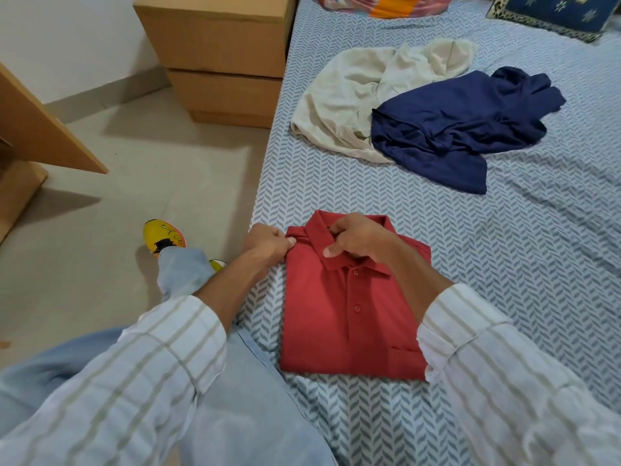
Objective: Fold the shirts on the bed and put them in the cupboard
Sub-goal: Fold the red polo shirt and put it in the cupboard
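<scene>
Head view: I note a red polo shirt point(349, 297) folded into a neat rectangle, lying flat near the bed's point(504, 264) left edge. My left hand point(267, 243) pinches the shirt's left shoulder corner, fingers curled on the fabric. My right hand point(358, 238) grasps the collar, thumb over its fold. Farther up the bed, well apart, a cream shirt point(356, 95) lies crumpled, with a navy shirt point(463, 129) overlapping its right side. A wooden bedside drawer unit point(218, 55) stands beside the bed.

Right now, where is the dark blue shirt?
The unfolded dark blue shirt lies on the bed, overlapping the crumpled cream shirt, beyond the folded red polo shirt.
</scene>
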